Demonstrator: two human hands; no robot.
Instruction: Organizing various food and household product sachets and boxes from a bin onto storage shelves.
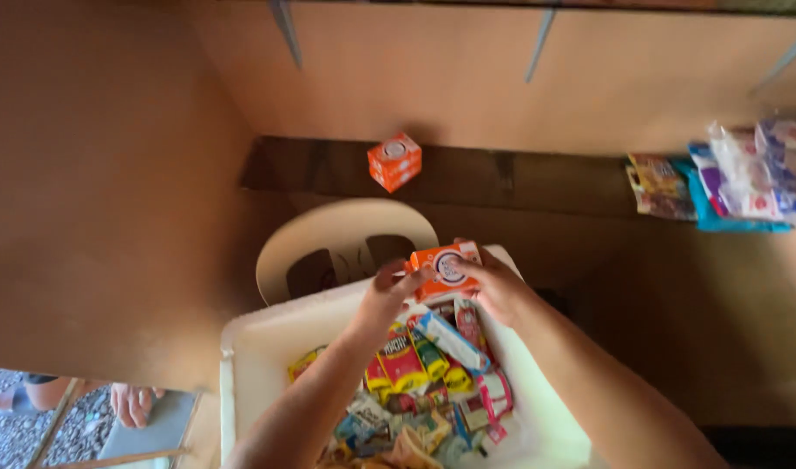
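Both my hands hold a small orange box (444, 267) with a white round mark, above the far edge of a white foam box (259, 347). My left hand (389, 291) grips its left end and my right hand (493, 287) its right side. Inside the foam box lie several small colourful packets and sachets (428, 373). A second orange box of the same kind (394, 161) stands tilted on the dark wooden shelf (502, 178) ahead.
A cream plastic chair back (346, 234) sits behind the foam box. Stacked packets (728, 178) rest on the shelf at right. Brown walls stand to the left and ahead. Another person's feet (133, 404) show at lower left beyond an opening.
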